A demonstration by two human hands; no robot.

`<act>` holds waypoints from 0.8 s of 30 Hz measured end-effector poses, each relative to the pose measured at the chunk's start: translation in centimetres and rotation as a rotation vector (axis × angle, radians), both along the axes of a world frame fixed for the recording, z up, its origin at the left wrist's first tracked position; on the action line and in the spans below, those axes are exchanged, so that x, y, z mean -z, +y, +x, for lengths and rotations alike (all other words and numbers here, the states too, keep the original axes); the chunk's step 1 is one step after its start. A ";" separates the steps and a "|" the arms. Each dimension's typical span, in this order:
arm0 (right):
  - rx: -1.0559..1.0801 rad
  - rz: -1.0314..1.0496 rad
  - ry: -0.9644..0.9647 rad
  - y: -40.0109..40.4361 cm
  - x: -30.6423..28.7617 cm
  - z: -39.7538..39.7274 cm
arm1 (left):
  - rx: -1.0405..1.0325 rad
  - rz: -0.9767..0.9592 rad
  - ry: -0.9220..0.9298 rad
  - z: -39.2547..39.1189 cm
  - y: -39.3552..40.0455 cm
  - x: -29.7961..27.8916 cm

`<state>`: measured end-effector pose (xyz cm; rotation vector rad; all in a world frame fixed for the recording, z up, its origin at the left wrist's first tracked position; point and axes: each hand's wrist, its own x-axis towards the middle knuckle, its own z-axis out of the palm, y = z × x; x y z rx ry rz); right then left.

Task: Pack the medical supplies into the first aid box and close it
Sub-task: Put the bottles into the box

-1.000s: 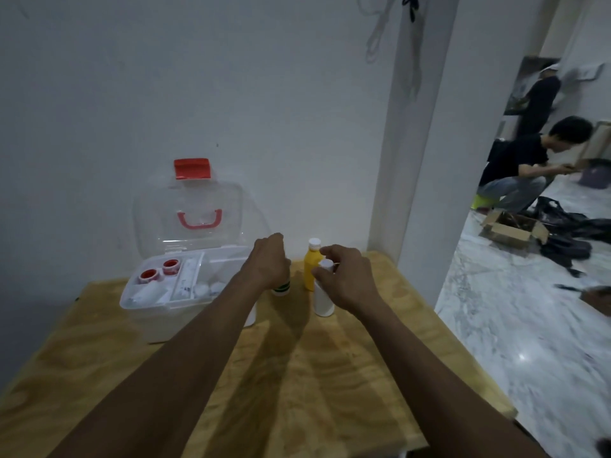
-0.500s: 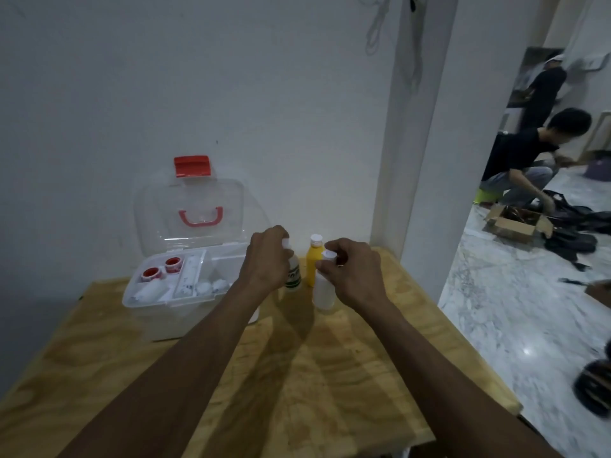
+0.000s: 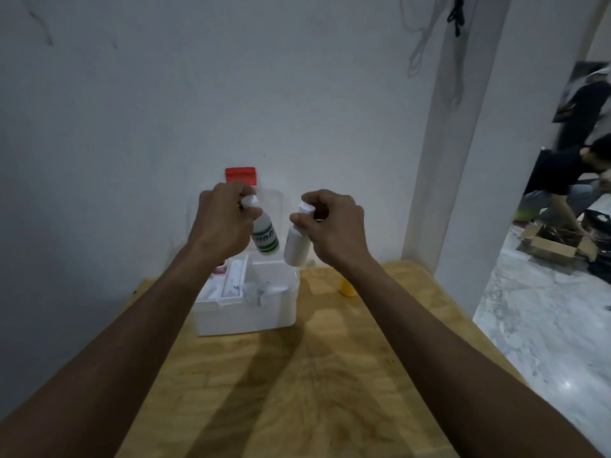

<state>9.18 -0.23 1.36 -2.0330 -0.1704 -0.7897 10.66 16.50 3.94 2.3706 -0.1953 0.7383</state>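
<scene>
First aid box, white plastic, clear lid open (image 3: 246, 312): on wooden tabletop (image 3: 330, 391), tray partly filled. Left hand (image 3: 220, 226) grips green-labelled white bottle (image 3: 264, 238); right hand (image 3: 335, 226) grips plain white bottle (image 3: 297, 247). Both just lifted off tabletop, now above box: next, lower in. Yellow bottle (image 3: 347, 287) unpacked.

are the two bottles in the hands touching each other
Apart. The head view shows a strip of wall between the green-labelled bottle and the plain white bottle.

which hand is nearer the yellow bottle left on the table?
Right. The right hand, gripping a plain white bottle, is raised almost directly above the yellow bottle. The left hand, holding a green-labelled white bottle, is up over the open box, farther left.
</scene>
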 end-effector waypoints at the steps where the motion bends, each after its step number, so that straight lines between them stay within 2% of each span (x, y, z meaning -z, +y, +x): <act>1: -0.011 -0.005 0.001 0.6 0.2 0.5 | -0.012 0.017 0.007 0.2 0.5 0.2; 16: -0.139 -0.280 0.271 2.9 5.6 4.6 | 0.077 0.160 0.303 3.1 0.7 5.8; 24: -0.162 -0.360 0.354 3.0 6.7 4.9 | 0.108 0.205 0.365 3.5 0.6 7.5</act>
